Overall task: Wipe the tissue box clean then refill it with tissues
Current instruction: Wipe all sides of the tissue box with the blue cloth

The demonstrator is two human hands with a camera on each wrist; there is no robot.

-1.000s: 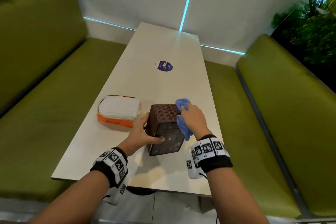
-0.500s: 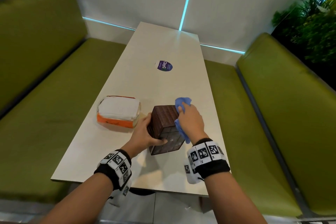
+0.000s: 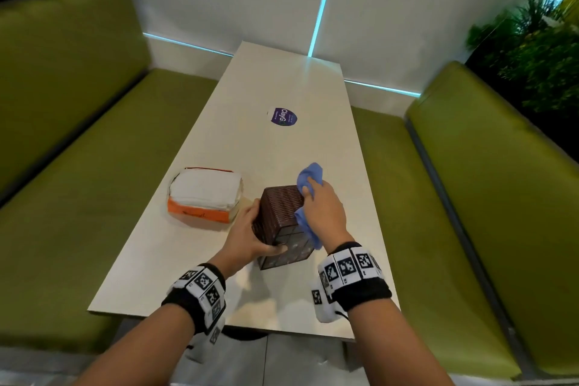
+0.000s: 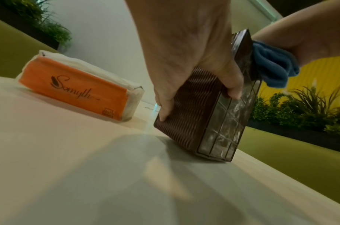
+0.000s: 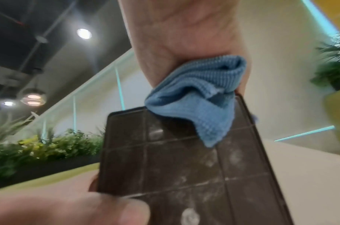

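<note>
- Setting: a pale, long table (image 3: pixel 216 147) between two green bench seats (image 3: pixel 78 122), white wall with cyan light strips behind, plants at the upper corners.
- Nearest to me, both wrists carried marker bands. My left hand (image 3: pixel 242 236) gripped the tissue box (image 3: pixel 283 224), thumb curled onto the near gridded panel, fingers wrapped over the ribbed left side.
- My right hand (image 3: pixel 324 213) pinched a bunched blue cloth (image 3: pixel 308 178) and pressed it against the box's right side, near the top.
- Box location: on the table's near half, in front of me, tilted and resting on a lower edge; the left wrist view showed it leaning, not flat.
- Orientation: long axis stood roughly upright, leaning a little. The gridded panel faced me; a ribbed face pointed up. I could not tell where the opening was.
- The gridded panel showed whitish smears, so I judged wiping unfinished.
- Technique note: keep the left grip firm so the box does not skid, draw the cloth in overlapping strokes along the long axis, then turn the box to reach the smeared panel and grid grooves.
- Beyond, to the left: an orange tissue pack (image 3: pixel 203 194), apart from the box, not yet used.
- Farther: a purple round sticker (image 3: pixel 283 116) mid-table.
</note>
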